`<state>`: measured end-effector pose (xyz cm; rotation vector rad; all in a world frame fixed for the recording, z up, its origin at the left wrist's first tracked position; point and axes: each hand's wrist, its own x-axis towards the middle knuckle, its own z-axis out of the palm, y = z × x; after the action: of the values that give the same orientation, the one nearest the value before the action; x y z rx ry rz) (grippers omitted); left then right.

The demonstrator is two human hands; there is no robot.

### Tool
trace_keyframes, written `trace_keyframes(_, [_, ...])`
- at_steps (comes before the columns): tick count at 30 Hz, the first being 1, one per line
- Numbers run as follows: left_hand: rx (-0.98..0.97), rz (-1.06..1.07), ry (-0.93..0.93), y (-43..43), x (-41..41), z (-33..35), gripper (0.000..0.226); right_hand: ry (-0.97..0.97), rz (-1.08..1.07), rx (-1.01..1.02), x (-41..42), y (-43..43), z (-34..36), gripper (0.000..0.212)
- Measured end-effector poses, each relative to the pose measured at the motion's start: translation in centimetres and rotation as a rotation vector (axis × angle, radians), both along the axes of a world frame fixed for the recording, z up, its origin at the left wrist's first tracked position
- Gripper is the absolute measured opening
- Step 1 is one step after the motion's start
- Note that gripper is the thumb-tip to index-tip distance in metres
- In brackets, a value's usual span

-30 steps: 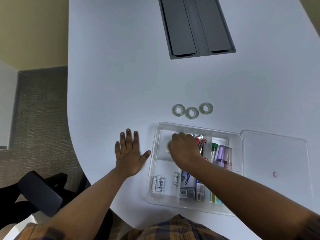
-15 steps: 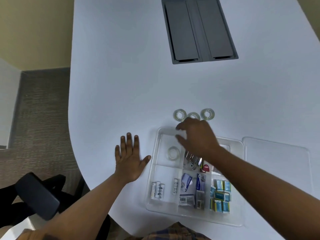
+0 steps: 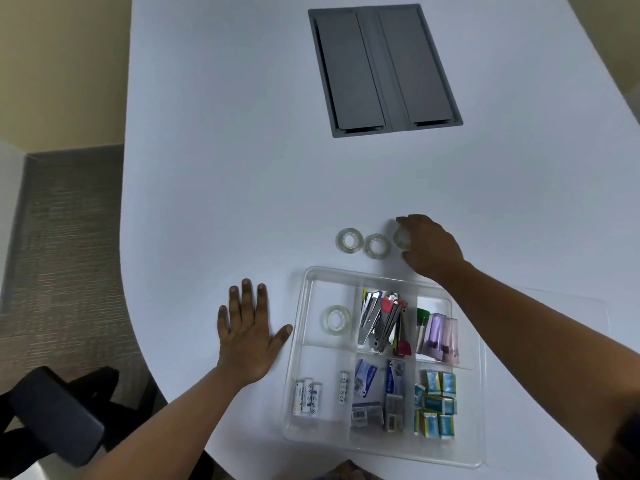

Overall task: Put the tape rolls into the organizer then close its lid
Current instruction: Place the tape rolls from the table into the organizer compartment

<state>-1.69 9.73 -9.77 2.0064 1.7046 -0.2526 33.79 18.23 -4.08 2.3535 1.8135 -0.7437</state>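
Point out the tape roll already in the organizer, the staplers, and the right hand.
tape roll in the organizer (image 3: 335,320): head view, on its clear ring.
staplers (image 3: 380,322): head view, on the metal bodies.
right hand (image 3: 429,247): head view, on its back.

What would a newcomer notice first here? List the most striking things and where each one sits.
First the clear organizer near the table's front edge, its compartments holding staplers, batteries and one tape roll. Just beyond it, the right hand reaches over the rightmost of three tape rolls on the table, while the left hand lies flat beside the organizer. Farther back sits a grey panel.
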Motion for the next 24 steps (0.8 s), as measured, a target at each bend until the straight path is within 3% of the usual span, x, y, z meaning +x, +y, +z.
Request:
trace_keyframes(12, [0.013, 0.007, -0.007, 0.0, 0.0, 0.0, 0.090, 0.132, -0.142, 0.175, -0.4, 0.0, -0.2, 0.057])
trace_keyframes(16, [0.024, 0.000, -0.013, -0.1, 0.0, -0.1, 0.089, 0.315, -0.217, 0.356, -3.0, -0.9, 2.5, 0.064])
trace_keyframes(20, [0.038, -0.008, 0.003, -0.1, -0.1, -0.2, 0.088, 0.459, -0.092, 0.433, -7.0, -3.8, 4.3, 0.057])
trace_keyframes(24, [0.046, -0.004, -0.003, -0.1, 0.0, -0.3, 0.087, 0.472, 0.055, 0.279, -9.9, -6.9, 4.3, 0.062])
